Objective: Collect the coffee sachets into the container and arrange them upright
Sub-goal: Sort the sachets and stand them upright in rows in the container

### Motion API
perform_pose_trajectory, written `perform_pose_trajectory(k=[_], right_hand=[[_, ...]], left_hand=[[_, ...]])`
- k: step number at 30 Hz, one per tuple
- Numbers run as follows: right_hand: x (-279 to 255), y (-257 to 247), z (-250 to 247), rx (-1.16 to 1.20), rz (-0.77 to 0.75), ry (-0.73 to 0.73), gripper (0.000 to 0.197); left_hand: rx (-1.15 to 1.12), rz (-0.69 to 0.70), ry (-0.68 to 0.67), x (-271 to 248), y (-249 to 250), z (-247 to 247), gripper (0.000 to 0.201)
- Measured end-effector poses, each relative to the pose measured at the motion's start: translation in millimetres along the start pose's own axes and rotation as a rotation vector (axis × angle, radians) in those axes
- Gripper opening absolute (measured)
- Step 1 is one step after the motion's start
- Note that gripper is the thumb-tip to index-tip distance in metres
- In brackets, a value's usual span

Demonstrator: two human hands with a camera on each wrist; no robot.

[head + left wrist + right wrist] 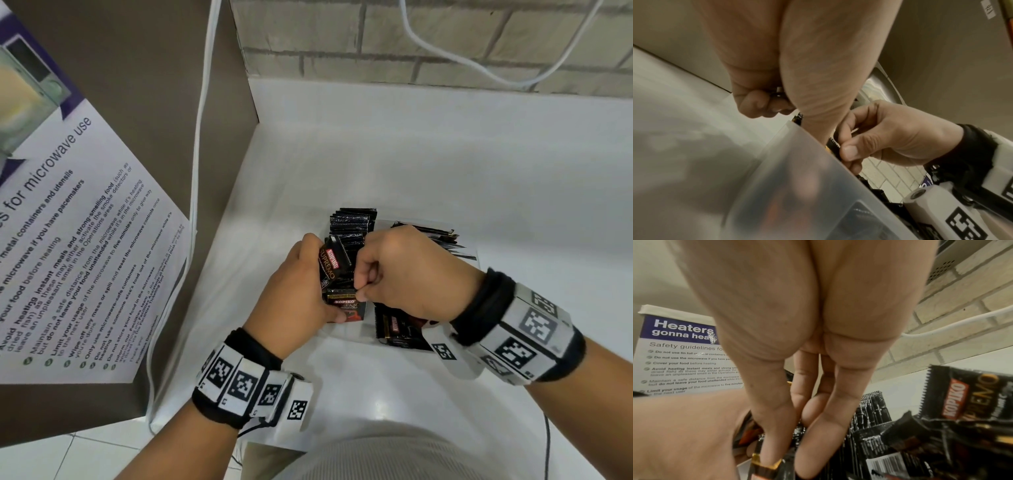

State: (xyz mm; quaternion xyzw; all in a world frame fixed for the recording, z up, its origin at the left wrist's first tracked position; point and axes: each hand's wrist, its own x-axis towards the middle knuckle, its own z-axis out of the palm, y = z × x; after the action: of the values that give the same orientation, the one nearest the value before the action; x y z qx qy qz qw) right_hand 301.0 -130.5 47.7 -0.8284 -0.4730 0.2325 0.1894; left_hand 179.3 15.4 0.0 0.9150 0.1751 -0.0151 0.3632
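At the far left we see a microwave safety poster (68, 240) on the brown side panel, with a white cable (198, 171) running down beside it to the white counter (411, 154). Moving right, our left hand (301, 291) reaches into the near-left corner of the clear container (797, 170), its fingers curled round a small bunch of coffee sachets (329, 263); the front one shows its label, leaning a little off vertical with its long axis running up out of the container. Just beside it, touching the same bunch, our right hand (404, 274) comes in from the right with thumb and forefinger closed in a pinch on the top edge of a sachet (344, 301) at the front of that bunch, the other fingers folded. Behind both hands a row of standing sachets (352, 222) is packed edge-up at the back. Further right, under and beyond our right wrist, loose sachets (404, 329) lie flat or slanted inside the container, long axes nearly level. We judge that the pinched sachet needs to be pulled straight up and squared with the bunch on its left; the flat ones sit nearest the right hand, which would tip them on end toward the left.
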Motion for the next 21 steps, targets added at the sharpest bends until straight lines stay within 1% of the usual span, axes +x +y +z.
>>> perform_pose_trajectory(k=[6,8,10,11,13,15,16,18,19,21], right_hand=[[-2.7,2.0,0.0,0.035,-0.007,0.013,0.016],[-3.7,2.3,-2.8,0.066,0.029,0.042,0.019],[-6.2,1.0,-8.5,0.131,0.031,0.112,0.020],[-7.7,-1.1,-12.0,0.187,0.011,0.151,0.022],[-11.4,-7.8,-18.5,0.335,-0.038,0.195,0.028],[-13.4,-13.7,-22.2,0.447,-0.060,0.207,0.039],[-13.1,-14.7,-22.4,0.465,-0.063,0.212,0.041],[-10.3,-12.8,-20.3,0.447,-0.067,0.246,0.036],[-8.5,-10.4,-19.3,0.442,-0.056,0.274,0.034],[-6.4,-4.2,-19.3,0.497,-0.022,0.325,0.038]], left_hand=[[-0.054,0.004,-0.009,-3.4,-1.7,-6.5,0.085],[-0.142,0.007,0.023,-6.3,-1.3,-12.8,0.079],[-0.242,0.032,0.056,-9.5,-1.8,-20.0,0.068],[-0.235,0.057,0.062,-11.1,-1.8,-23.7,0.062],[-0.094,0.122,0.074,-13.2,-1.4,-29.1,0.056],[0.009,0.174,0.083,-13.7,1.3,-31.6,0.060],[0.009,0.185,0.068,-13.3,4.1,-32.2,0.063],[-0.024,0.205,0.045,-12.9,9.0,-31.8,0.067],[-0.057,0.217,0.051,-13.1,10.8,-32.4,0.065],[-0.185,0.230,0.071,-12.1,9.5,-33.8,0.057]])
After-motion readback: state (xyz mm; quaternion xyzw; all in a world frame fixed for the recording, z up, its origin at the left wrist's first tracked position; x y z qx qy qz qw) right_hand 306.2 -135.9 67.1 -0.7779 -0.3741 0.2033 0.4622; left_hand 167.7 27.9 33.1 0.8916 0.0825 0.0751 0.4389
